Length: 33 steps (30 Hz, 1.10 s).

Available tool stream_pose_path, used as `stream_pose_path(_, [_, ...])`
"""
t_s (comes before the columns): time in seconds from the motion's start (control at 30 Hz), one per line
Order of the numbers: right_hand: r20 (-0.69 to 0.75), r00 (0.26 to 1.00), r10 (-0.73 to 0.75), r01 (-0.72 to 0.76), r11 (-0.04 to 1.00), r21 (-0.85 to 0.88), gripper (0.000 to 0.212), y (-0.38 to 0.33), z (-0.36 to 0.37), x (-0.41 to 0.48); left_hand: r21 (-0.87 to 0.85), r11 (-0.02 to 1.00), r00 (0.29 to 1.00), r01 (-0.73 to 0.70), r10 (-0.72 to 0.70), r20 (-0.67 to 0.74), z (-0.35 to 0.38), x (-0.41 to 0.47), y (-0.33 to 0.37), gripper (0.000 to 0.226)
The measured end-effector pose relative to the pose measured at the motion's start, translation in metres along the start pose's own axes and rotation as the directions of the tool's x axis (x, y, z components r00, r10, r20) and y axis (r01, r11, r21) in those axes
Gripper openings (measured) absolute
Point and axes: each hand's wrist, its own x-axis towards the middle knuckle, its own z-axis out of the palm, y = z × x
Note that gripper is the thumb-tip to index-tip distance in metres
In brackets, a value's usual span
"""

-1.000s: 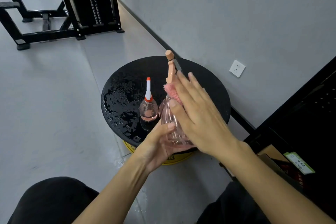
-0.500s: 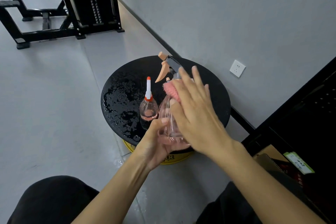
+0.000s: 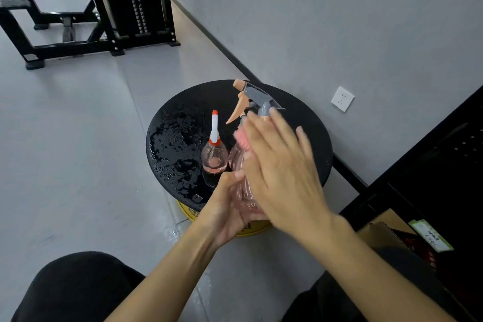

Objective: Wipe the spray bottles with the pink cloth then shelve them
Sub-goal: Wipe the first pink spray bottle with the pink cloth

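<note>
Found trigger spray bottle (image 3: 238, 162), clear pink body with grey and orange head, upright at the near edge of round black table (image 3: 188, 97). Could not tell whether standing on the top or lifted, base hidden by both hands. Recorded left hand (image 3: 226, 206) gripping the lower body from the left, fingers curled round it, thumb tip against the clear wall. Recorded right hand (image 3: 282, 178) laid flat over the bottle's right side and shoulder, fingers straight and slightly spread, pressing pink cloth (image 3: 241, 138) against the neck. Saw only a fringe of cloth beyond the palm edge, rest covered. Noted blur on the right hand. Noted small bottle (image 3: 214, 158) with white and red nozzle standing just beside the trigger bottle, to its left, apart from either hand. Noted wet patch (image 3: 172, 149) across the table's left half and yellow base (image 3: 252, 229) under the top. Logged black shelf unit (image 3: 431, 159) close on the right, with cardboard box (image 3: 379, 232) and green label (image 3: 430, 235) at its foot. Logged wall socket (image 3: 342, 99) behind the table and black gym frame (image 3: 130, 8) well apart at far left. Logged knees in black (image 3: 73, 287) below the forearms.
</note>
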Motion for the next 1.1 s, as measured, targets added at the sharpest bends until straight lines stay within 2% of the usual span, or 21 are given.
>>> stream_pose_path(0.03, [0.019,0.999,0.027,-0.028,1.000,0.012,0.062,0.004,-0.003,0.008,-0.012,1.000,0.999,0.013,-0.013,0.031,0.000,0.000,-0.001,0.019])
stream_pose_path(0.17, [0.032,0.999,0.032,-0.035,0.995,0.089,0.066,0.007,-0.002,0.010,-0.035,0.999,0.997,-0.009,0.012,0.073,0.000,-0.002,0.000,0.052])
stream_pose_path(0.27, [0.046,0.999,-0.022,0.014,0.984,0.176,0.064,-0.002,0.002,-0.010,-0.056,0.997,0.999,-0.045,0.047,0.024,-0.005,0.000,0.004,0.052])
stream_pose_path(0.4, [0.082,0.989,-0.127,0.110,0.976,0.187,0.064,-0.004,0.005,-0.025,-0.034,0.998,0.998,-0.060,0.061,0.035,-0.012,0.002,0.006,0.061])
stream_pose_path(0.5, [0.089,0.991,-0.101,0.080,0.973,0.214,0.063,0.001,0.001,-0.013,-0.023,0.998,0.997,-0.057,0.058,0.054,-0.009,0.000,0.006,0.054])
stream_pose_path(0.6, [0.088,0.996,-0.011,-0.006,0.981,0.193,0.065,0.009,-0.005,0.009,0.045,0.997,0.988,-0.065,0.058,0.140,-0.001,-0.004,0.005,0.050])
stream_pose_path(0.67, [0.080,0.997,0.006,-0.019,0.986,0.167,0.065,0.006,-0.004,0.013,0.046,0.997,0.993,-0.063,0.058,0.105,-0.001,-0.004,0.004,0.048])
stream_pose_path(0.8, [0.056,0.997,-0.061,0.057,0.996,0.074,0.064,-0.008,0.002,-0.012,0.022,0.998,0.999,-0.051,0.051,0.013,-0.007,0.001,0.000,0.033])
stream_pose_path(0.97, [0.061,0.988,-0.140,0.140,0.990,0.005,0.061,-0.005,0.007,-0.022,0.010,0.999,0.998,-0.040,0.040,-0.051,-0.010,0.002,0.001,0.033])
stream_pose_path(1.1, [0.063,0.997,-0.047,0.042,0.997,0.070,0.064,0.011,-0.002,0.007,0.081,0.997,0.999,-0.012,0.010,0.032,-0.004,0.000,0.000,0.033])
